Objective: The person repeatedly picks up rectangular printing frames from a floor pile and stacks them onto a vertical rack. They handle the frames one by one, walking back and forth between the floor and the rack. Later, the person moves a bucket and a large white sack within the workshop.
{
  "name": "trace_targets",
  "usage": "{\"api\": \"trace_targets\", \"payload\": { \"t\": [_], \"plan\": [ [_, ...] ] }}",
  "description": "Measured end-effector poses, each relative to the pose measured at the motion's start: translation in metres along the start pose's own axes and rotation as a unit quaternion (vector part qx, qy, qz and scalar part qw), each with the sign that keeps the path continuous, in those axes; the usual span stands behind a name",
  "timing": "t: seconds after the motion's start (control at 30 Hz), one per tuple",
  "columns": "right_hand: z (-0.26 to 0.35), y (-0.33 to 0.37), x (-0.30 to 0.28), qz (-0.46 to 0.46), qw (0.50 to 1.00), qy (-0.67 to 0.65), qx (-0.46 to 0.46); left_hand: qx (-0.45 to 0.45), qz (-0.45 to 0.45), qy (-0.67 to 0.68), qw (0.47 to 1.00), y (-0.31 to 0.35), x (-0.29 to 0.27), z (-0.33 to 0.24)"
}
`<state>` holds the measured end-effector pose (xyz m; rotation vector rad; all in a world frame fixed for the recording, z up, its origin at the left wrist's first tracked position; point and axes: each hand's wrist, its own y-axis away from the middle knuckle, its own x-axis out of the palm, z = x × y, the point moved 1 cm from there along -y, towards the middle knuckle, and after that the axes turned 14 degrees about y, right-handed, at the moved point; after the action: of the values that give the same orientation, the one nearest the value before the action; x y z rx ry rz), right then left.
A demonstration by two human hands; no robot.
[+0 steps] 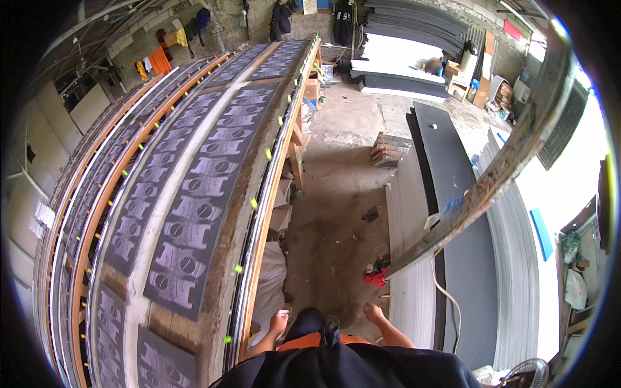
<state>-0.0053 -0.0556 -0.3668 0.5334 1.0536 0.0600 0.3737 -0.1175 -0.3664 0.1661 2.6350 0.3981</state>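
My left hand point(279, 321) is low in front of me, beside the edge of a long printing table point(223, 330). Its fingers are closed around a small white thing point(284, 313) that I cannot make out. My right hand point(374, 313) hangs over the floor near the stacked sheets, fingers curled in and nothing visible in them. Dark grey sheets point(184, 242) with rows of pale printed shapes and circles lie along the table. Yellow-green clips point(253, 203) sit at intervals on its metal edge rail.
A tall stack of white and black sheets point(453, 174) stands at my right. A paint-stained wooden beam point(491, 181) slants over it. A red cloth point(375, 277) lies beside the stack. More sheets point(401, 48) are piled at the back. Concrete floor point(336, 213) runs between table and stack.
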Motion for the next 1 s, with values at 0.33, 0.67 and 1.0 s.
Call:
{"api": "trace_targets", "payload": {
  "t": [0.33, 0.67, 1.0],
  "plan": [
    [-0.013, -0.262, -0.112, 0.053, 0.983, 0.123, -0.124, 0.012, -0.003, -0.047, 0.999, -0.246, 0.039, -0.058],
    [-0.141, -0.394, -0.12, 0.092, 0.993, -0.034, 0.058, 0.082, 0.136, 0.02, 0.987, -0.54, 0.122, -0.237],
    [-0.132, -0.583, -0.211, 0.097, 0.96, -0.203, 0.163, 0.17, 0.064, -0.061, 0.982, -0.758, 0.176, -0.395]
  ]
}}
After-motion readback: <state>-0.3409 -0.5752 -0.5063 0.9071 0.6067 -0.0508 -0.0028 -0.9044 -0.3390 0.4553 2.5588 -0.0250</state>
